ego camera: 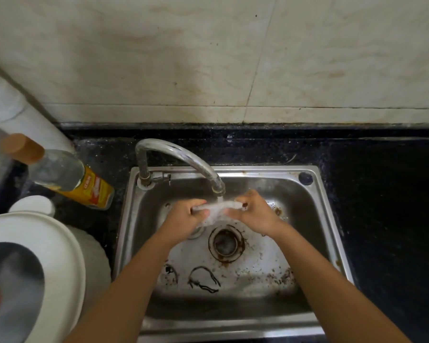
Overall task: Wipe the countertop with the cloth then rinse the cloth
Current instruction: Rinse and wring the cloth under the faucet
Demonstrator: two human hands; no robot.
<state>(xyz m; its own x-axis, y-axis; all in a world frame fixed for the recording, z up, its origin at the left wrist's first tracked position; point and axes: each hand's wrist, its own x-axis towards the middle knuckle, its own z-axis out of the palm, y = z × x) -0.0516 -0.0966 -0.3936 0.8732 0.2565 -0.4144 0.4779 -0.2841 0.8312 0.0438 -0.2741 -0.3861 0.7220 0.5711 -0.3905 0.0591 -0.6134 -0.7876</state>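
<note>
A pale, wet cloth (pixel 216 210) is stretched between both hands over the steel sink (pixel 332 219). Water runs from the curved faucet (pixel 183 157) straight onto the cloth's middle. My left hand (pixel 186 219) grips the cloth's left end and my right hand (pixel 253 214) grips its right end. Both hands sit just below the spout, above the sink drain (pixel 226 243). The black countertop (pixel 382 194) surrounds the sink.
A clear bottle (pixel 67 177) with a yellow label and brown cap leans on the counter left of the sink. A white appliance lid (pixel 60 243) fills the lower left. A white pipe (pixel 30 120) runs down the left wall. Rust stains mark the sink floor.
</note>
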